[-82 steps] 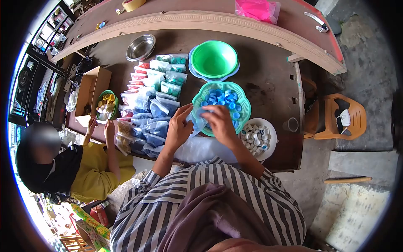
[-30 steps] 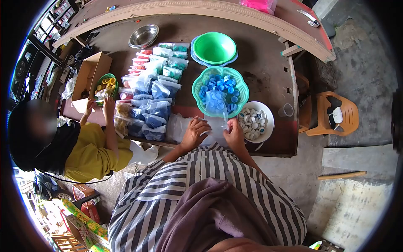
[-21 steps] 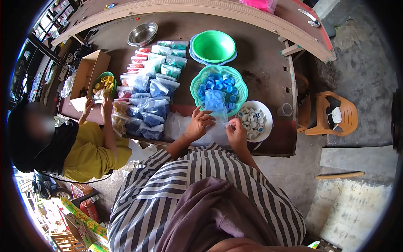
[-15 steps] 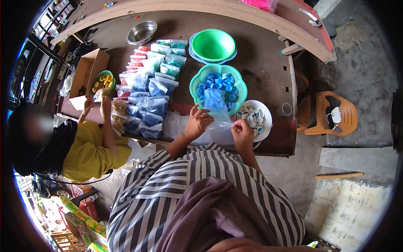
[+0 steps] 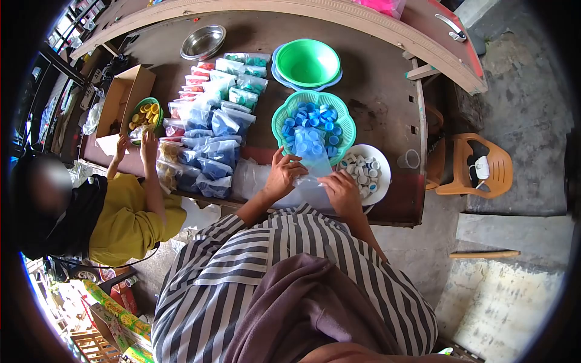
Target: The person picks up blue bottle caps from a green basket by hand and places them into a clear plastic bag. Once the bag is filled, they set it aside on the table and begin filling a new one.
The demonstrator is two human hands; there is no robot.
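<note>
A clear plastic bag (image 5: 313, 158) with blue caps inside leans over the near rim of a mint green basket (image 5: 283, 107), which holds many blue caps (image 5: 330, 115). My left hand (image 5: 284, 175) grips the bag's open edge on the left. At the right edge of the same bag, my right hand (image 5: 342, 192) pinches the plastic, close to the left hand. Beside my right hand stands a white bowl (image 5: 385, 187) of whitish caps. Empty flat clear bags (image 5: 251, 179) lie by my left wrist.
Rows of filled bags (image 5: 209, 145) lie left of the basket. A green bowl (image 5: 308, 60), a metal bowl (image 5: 203, 43) and a clear cup (image 5: 410, 159) stand on the table (image 5: 254, 30). At the left, a co-worker (image 5: 130, 209) handles something near yellow caps and a cardboard box (image 5: 130, 97).
My right hand has moved left along the bag's edge, closer to my left hand. The co-worker's hands have shifted slightly.
</note>
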